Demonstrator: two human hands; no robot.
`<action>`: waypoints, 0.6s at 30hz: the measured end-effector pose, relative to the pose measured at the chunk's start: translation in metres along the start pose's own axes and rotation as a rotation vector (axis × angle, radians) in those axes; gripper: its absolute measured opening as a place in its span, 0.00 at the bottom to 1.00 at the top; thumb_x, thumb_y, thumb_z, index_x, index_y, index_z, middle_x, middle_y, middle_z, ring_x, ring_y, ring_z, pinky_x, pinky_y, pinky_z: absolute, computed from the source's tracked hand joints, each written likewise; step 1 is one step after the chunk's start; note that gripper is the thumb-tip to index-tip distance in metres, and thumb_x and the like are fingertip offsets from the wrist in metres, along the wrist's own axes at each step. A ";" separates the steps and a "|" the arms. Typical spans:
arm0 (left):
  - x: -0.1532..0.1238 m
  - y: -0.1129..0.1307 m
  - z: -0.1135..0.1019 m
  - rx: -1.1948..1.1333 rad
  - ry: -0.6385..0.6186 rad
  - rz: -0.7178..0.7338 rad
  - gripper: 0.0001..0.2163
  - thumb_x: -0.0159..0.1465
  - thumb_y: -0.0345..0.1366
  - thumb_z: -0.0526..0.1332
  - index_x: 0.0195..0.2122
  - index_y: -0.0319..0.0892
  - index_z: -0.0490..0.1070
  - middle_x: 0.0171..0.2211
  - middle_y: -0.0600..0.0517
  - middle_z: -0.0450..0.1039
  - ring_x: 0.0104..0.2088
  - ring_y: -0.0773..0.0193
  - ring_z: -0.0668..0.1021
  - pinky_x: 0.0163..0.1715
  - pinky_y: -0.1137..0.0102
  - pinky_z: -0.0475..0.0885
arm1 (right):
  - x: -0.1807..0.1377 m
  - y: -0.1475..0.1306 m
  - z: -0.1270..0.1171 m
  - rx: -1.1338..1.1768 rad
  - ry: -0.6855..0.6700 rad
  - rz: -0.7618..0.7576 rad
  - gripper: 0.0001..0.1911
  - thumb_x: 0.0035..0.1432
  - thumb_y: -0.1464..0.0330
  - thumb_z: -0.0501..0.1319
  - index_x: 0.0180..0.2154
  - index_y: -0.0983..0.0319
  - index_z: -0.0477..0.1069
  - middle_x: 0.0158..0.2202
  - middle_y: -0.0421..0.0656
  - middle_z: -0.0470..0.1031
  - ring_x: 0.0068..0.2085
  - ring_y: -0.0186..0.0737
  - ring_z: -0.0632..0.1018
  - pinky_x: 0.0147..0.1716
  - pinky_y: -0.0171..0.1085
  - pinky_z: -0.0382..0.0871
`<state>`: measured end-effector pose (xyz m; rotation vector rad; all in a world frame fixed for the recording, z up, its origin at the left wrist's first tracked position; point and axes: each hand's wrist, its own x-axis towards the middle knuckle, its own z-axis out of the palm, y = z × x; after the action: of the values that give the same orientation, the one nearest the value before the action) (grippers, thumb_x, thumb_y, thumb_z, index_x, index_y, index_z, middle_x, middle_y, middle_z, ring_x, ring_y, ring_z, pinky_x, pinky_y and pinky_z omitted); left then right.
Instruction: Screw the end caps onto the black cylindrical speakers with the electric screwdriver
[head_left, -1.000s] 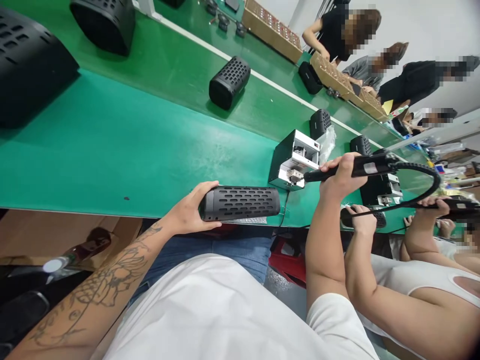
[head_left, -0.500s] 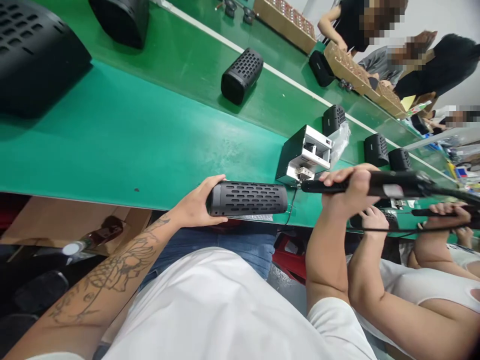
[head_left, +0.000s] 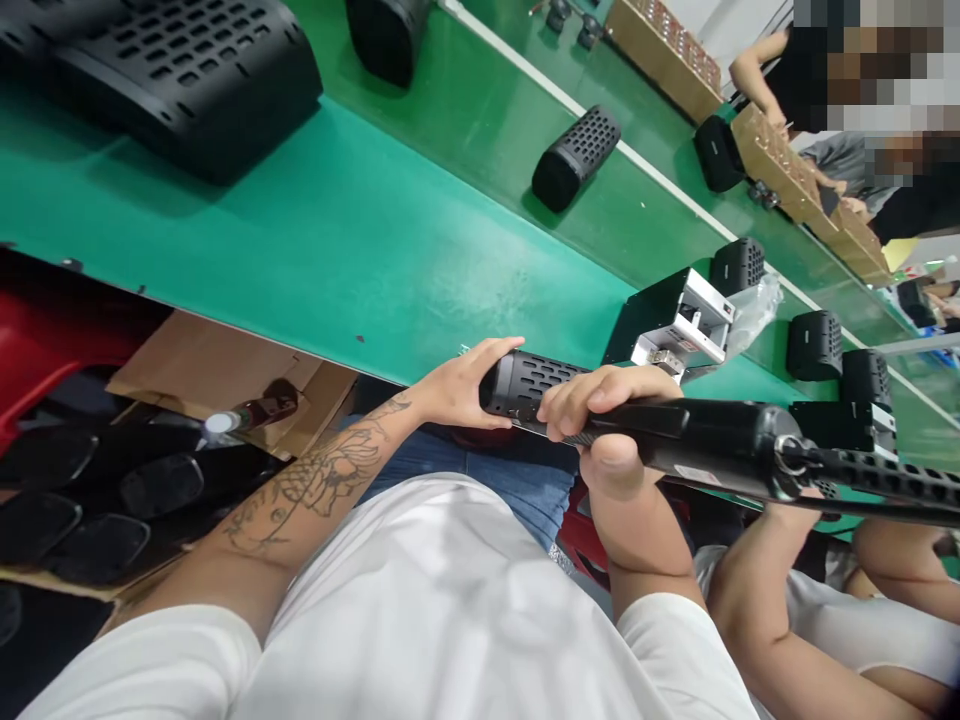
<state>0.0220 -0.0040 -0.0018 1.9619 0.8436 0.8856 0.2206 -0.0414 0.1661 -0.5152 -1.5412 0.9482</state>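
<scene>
Swung across since earlier, right hand point(head_left: 600, 420) now wrapped round driver point(head_left: 697, 445), hiding most of speaker point(head_left: 525, 382) behind it, left hand point(head_left: 465, 385) clasping its far end; driver tip unseen.

Black cylindrical plastic speaker shell point(head_left: 534, 383), centre of frame: rows of oblong slots. Black plastic electric screwdriver point(head_left: 697, 440), lower right: small white-and-red label. Bright green bench mat point(head_left: 315, 230), upper left to centre; darker green conveyor belt point(head_left: 480, 110) above, white stripe along far edge. Left forearm point(head_left: 315, 490): dark floral tattoo. White cotton T-shirt point(head_left: 450, 620), bottom; blue denim jeans point(head_left: 480, 490) above it. Brown cardboard sheet point(head_left: 195, 365), left.
</scene>
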 end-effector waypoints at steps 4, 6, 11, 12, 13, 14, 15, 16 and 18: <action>0.000 -0.002 0.002 -0.020 0.006 0.045 0.62 0.59 0.53 0.85 0.88 0.50 0.53 0.80 0.35 0.68 0.77 0.33 0.78 0.75 0.45 0.80 | -0.001 0.002 0.004 0.011 -0.005 0.046 0.11 0.70 0.56 0.76 0.45 0.52 0.80 0.27 0.34 0.80 0.20 0.36 0.77 0.26 0.40 0.84; 0.000 -0.004 0.004 -0.010 0.018 0.066 0.62 0.59 0.54 0.85 0.88 0.50 0.53 0.80 0.34 0.68 0.76 0.34 0.79 0.74 0.45 0.80 | -0.001 0.002 0.006 0.035 -0.004 0.066 0.11 0.69 0.57 0.77 0.43 0.52 0.79 0.26 0.33 0.79 0.21 0.36 0.77 0.26 0.39 0.83; 0.001 -0.009 0.008 0.006 0.042 0.111 0.61 0.60 0.54 0.84 0.88 0.51 0.53 0.78 0.35 0.71 0.74 0.35 0.80 0.74 0.46 0.79 | 0.006 0.003 0.010 0.063 -0.044 0.091 0.14 0.67 0.57 0.80 0.38 0.52 0.78 0.24 0.33 0.76 0.18 0.36 0.74 0.22 0.39 0.79; 0.001 -0.009 0.009 0.008 0.043 0.115 0.62 0.60 0.55 0.84 0.88 0.51 0.53 0.77 0.35 0.71 0.74 0.34 0.80 0.74 0.45 0.79 | 0.006 0.002 0.010 0.071 -0.053 0.092 0.14 0.67 0.57 0.80 0.38 0.52 0.78 0.23 0.33 0.76 0.17 0.36 0.73 0.21 0.40 0.78; 0.002 -0.008 0.009 0.009 0.046 0.118 0.62 0.60 0.56 0.84 0.89 0.50 0.53 0.77 0.34 0.71 0.74 0.33 0.80 0.74 0.44 0.79 | 0.006 0.002 0.010 0.082 -0.060 0.093 0.14 0.66 0.58 0.80 0.38 0.52 0.78 0.23 0.33 0.76 0.17 0.36 0.73 0.21 0.40 0.78; 0.002 -0.008 0.010 0.010 0.049 0.122 0.62 0.59 0.57 0.84 0.89 0.49 0.53 0.77 0.33 0.71 0.74 0.32 0.79 0.75 0.43 0.78 | 0.005 0.001 0.010 0.093 -0.069 0.102 0.13 0.65 0.59 0.81 0.38 0.52 0.78 0.23 0.33 0.76 0.17 0.37 0.74 0.21 0.41 0.79; 0.002 -0.007 0.011 0.008 0.050 0.126 0.63 0.59 0.58 0.84 0.89 0.48 0.53 0.77 0.32 0.70 0.75 0.31 0.79 0.75 0.42 0.77 | 0.004 0.000 0.010 0.104 -0.073 0.112 0.13 0.64 0.60 0.81 0.38 0.53 0.79 0.23 0.34 0.76 0.18 0.37 0.75 0.21 0.41 0.80; 0.002 -0.006 0.012 0.003 0.051 0.129 0.63 0.59 0.58 0.84 0.89 0.47 0.53 0.78 0.32 0.70 0.75 0.31 0.78 0.76 0.42 0.76 | 0.003 0.000 0.009 0.117 -0.073 0.121 0.13 0.64 0.61 0.81 0.37 0.53 0.80 0.23 0.34 0.77 0.18 0.38 0.76 0.22 0.41 0.81; 0.002 -0.006 0.014 -0.013 0.043 0.126 0.63 0.60 0.58 0.84 0.89 0.47 0.53 0.78 0.32 0.70 0.76 0.32 0.78 0.78 0.44 0.75 | 0.002 0.000 0.009 0.139 -0.074 0.127 0.13 0.62 0.62 0.82 0.36 0.55 0.80 0.22 0.35 0.78 0.17 0.37 0.76 0.22 0.40 0.81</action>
<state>0.0329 -0.0051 -0.0129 2.0082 0.7430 1.0066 0.2118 -0.0417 0.1676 -0.4879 -1.5098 1.1749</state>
